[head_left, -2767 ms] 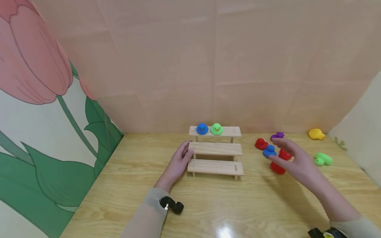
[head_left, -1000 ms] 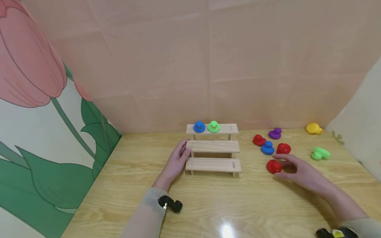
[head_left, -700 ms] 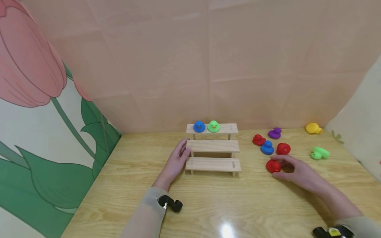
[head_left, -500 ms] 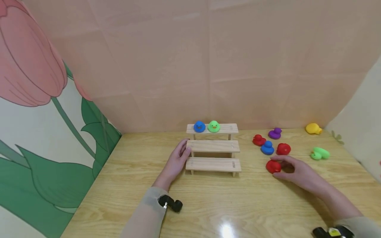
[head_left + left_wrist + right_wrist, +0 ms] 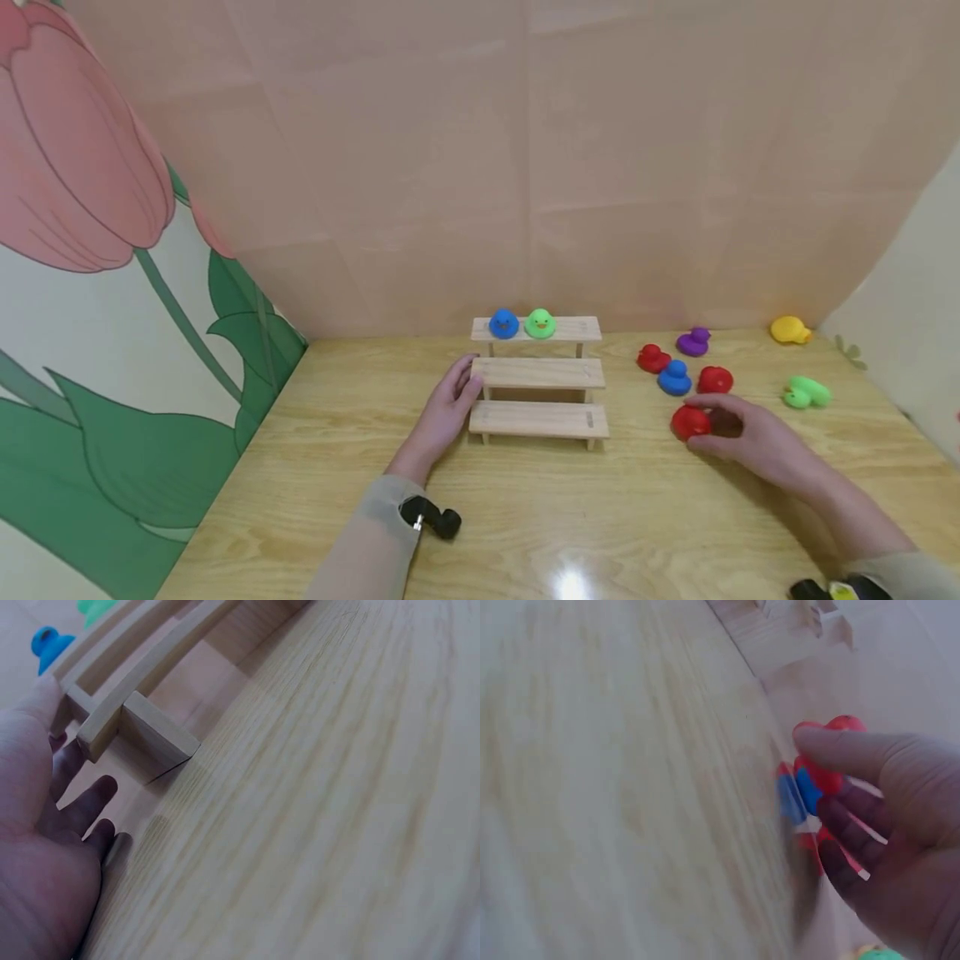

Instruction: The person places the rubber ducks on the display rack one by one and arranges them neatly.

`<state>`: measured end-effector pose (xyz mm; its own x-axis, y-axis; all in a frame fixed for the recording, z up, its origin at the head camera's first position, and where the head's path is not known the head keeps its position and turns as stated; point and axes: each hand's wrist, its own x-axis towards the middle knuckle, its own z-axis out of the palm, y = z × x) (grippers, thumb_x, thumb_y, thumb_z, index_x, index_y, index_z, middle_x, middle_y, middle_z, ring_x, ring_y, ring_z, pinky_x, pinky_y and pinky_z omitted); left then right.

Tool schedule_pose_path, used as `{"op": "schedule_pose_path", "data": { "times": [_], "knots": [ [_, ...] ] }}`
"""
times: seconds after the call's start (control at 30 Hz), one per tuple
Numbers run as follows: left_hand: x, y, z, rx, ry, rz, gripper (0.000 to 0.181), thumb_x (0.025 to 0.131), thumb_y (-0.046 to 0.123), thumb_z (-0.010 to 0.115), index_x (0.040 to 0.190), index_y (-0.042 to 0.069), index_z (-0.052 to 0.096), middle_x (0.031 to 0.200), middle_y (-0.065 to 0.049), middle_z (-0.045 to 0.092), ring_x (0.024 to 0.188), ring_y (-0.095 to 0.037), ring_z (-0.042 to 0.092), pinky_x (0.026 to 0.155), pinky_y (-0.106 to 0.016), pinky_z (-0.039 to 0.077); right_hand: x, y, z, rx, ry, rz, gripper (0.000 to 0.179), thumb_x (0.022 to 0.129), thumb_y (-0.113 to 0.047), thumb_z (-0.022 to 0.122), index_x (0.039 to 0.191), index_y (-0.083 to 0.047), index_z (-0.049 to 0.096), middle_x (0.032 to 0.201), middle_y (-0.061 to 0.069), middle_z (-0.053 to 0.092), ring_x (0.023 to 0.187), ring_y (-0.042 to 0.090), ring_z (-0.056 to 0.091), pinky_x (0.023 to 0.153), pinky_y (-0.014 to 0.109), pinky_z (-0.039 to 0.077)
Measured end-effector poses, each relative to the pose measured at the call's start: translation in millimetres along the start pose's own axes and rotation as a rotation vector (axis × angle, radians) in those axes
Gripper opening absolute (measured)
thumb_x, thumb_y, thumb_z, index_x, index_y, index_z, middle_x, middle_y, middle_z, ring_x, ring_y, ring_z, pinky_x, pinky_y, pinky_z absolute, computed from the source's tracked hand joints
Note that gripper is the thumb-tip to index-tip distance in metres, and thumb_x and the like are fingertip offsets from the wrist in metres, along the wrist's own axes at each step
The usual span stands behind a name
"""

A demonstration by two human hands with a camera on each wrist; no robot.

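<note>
A small three-step wooden stand (image 5: 538, 373) stands on the table, with a blue duck (image 5: 504, 323) and a green duck (image 5: 540, 323) on its top step facing me. My left hand (image 5: 444, 408) holds the stand's left end, thumb at the front of the middle step; in the left wrist view, the lower fingers of the hand (image 5: 45, 802) hang loosely below it. To the right, my right hand (image 5: 761, 433) pinches a red rubber duck (image 5: 688, 423) between thumb and fingers, low over the table. In the right wrist view the thumb overlaps the red duck (image 5: 826, 776).
Beyond the right hand lie a second red duck (image 5: 715, 380), a blue duck (image 5: 674, 378), a third red duck (image 5: 653, 358) and a purple duck (image 5: 693, 341). Farther right are a green duck (image 5: 806, 392) on its side and a yellow duck (image 5: 791, 330) by the back wall.
My right hand has come down from above the ducks and closed its thumb and fingers on the nearest red duck. The left hand stays at the stand; the head view has shifted slightly.
</note>
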<state>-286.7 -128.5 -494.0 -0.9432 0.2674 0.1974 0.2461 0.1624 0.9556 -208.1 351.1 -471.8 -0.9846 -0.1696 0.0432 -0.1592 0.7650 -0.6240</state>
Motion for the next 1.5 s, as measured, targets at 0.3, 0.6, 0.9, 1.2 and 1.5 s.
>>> {"op": "schedule_pose_path", "data": {
  "times": [0.3,0.6,0.9,1.2,1.5],
  "knots": [
    [0.6,-0.4,-0.6,0.01,-0.001,0.002,0.063,0.116,0.044,0.055,0.171,0.019,0.04,0.169,-0.009,0.05,0.157,-0.025,0.045,0.131,-0.046,0.033,8.9,-35,-16,0.088,0.061,-0.042,0.067,0.101,-0.046,0.083,0.157,-0.016,0.06,0.158,0.027,0.056,0.135,0.056,0.059,0.104,0.067,0.055],
    [1.3,-1.4,-0.2,0.013,0.0,0.002,0.063,0.116,0.047,0.055,0.171,0.021,0.04,0.168,-0.007,0.052,0.156,-0.024,0.046,0.13,-0.045,0.035,34.6,-81,-21,0.168,0.061,-0.026,0.073,0.099,-0.052,0.082,0.16,-0.019,0.056,0.15,0.019,0.06,0.137,0.05,0.059,0.085,0.021,0.057],
    [0.3,-2.1,-0.4,0.011,-0.003,-0.009,0.065,0.116,0.048,0.055,0.172,0.022,0.039,0.169,-0.006,0.049,0.157,-0.023,0.044,0.13,-0.045,0.035,67.2,-113,-16,0.241,0.101,-0.101,0.069,0.099,-0.042,0.086,0.157,-0.014,0.06,0.148,0.016,0.065,0.132,0.043,0.064,0.084,0.019,0.058],
    [-0.4,-3.0,-1.2,-0.009,-0.006,-0.001,0.063,0.116,0.044,0.056,0.172,0.02,0.039,0.166,-0.005,0.053,0.153,-0.023,0.049,0.129,-0.046,0.037,95.3,-137,-7,0.276,0.072,-0.154,0.064,0.101,-0.031,0.084,0.157,-0.011,0.059,0.152,0.017,0.063,0.138,0.045,0.059,0.092,0.027,0.06],
    [-0.1,-2.3,0.6,-0.019,-0.006,-0.005,0.062,0.116,0.044,0.056,0.172,0.022,0.039,0.168,-0.005,0.052,0.155,-0.023,0.046,0.13,-0.045,0.035,113.9,-147,1,0.33,0.04,-0.149,0.064,0.103,-0.028,0.082,0.159,-0.01,0.057,0.152,0.018,0.062,0.138,0.045,0.06,0.104,0.05,0.059]
  ]
}}
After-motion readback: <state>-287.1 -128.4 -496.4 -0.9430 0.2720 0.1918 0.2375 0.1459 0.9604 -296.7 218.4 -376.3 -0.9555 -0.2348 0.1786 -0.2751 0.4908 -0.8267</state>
